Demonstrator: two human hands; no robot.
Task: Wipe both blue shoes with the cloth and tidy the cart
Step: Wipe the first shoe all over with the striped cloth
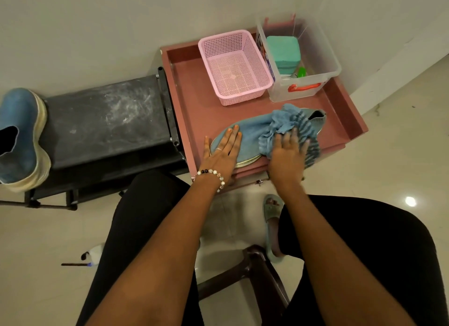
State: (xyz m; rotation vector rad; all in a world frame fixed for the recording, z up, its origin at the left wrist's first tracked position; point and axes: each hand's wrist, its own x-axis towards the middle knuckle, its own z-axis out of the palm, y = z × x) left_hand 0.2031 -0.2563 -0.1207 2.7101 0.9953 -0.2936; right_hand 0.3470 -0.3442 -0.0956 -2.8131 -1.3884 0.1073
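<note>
One blue shoe (252, 128) lies on its side on the pink cart top (194, 92), near the front edge. My left hand (222, 153) rests flat on its toe end with straight fingers. My right hand (288, 153) presses a crumpled blue cloth (289, 121) against the shoe's middle and heel; its fingers look spread and slightly blurred. The second blue shoe (18, 136), with a pale thick sole, stands on a black bench (109, 116) at the far left.
A pink mesh basket (234, 65) and a clear plastic box (315, 58) holding a green sponge stack stand at the cart's back. The wall is just behind. My knees, a slippered foot (273, 226) and a dark stool leg are below the cart.
</note>
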